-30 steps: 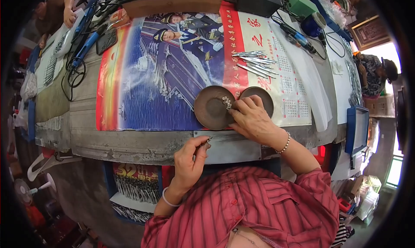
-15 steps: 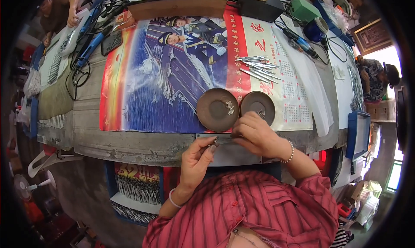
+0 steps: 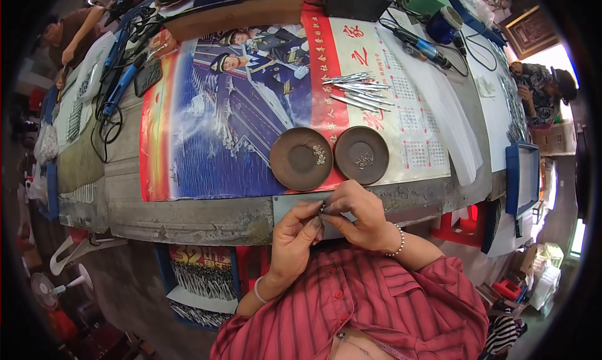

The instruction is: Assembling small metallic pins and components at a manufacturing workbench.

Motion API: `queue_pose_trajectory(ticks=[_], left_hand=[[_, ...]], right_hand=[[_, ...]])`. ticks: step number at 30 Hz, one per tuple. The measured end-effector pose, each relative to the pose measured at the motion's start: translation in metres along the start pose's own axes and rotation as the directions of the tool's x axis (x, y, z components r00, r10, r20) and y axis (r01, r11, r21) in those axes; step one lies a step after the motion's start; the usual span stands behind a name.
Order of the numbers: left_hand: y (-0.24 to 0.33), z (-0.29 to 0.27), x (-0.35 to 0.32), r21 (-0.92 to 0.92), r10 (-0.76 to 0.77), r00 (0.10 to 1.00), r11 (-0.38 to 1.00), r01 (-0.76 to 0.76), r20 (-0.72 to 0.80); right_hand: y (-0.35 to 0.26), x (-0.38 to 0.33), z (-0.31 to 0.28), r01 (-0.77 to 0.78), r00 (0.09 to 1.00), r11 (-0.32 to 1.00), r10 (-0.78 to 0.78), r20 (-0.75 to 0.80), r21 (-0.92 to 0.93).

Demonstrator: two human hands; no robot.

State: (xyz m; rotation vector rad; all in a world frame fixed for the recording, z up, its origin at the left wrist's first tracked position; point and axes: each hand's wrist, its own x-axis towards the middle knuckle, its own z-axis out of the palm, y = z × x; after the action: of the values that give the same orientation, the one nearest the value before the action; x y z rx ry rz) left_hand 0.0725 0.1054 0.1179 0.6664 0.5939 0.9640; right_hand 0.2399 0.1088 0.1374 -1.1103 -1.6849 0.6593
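My left hand [image 3: 292, 239] is pinching a small metal piece [image 3: 322, 207] between thumb and fingertips, above the near edge of the table [image 3: 188, 223]. My right hand [image 3: 362, 217] is curling its fingers right beside it; whether they are gripping the piece too, I cannot tell. The piece is pointing away from me, its long axis running toward the gap between the plates, and my fingers are hiding most of it. Beyond, the left plate [image 3: 287, 162] is holding shiny beads [image 3: 320, 154], the right plate [image 3: 376, 145] thin bits [image 3: 364, 160] too small to make out. Farther off, silvery strips [image 3: 359, 93] are lying on a poster [image 3: 213, 162]
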Motion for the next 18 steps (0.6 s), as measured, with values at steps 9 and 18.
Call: queue_pose_trajectory(ticks=[9,18], left_hand=[[-0.009,-0.001,0.002,-0.042,0.033,0.996,0.999,-0.030,0.078],[-0.016,0.008,-0.002,-0.029,0.070,0.983,0.997,-0.066,0.169]], right_hand=[[0.001,-0.007,-0.005,-0.032,0.999,0.995,0.034,-0.018,0.090],[0.005,-0.019,-0.007,-0.515,0.791,0.192,0.483,0.376,0.835]])
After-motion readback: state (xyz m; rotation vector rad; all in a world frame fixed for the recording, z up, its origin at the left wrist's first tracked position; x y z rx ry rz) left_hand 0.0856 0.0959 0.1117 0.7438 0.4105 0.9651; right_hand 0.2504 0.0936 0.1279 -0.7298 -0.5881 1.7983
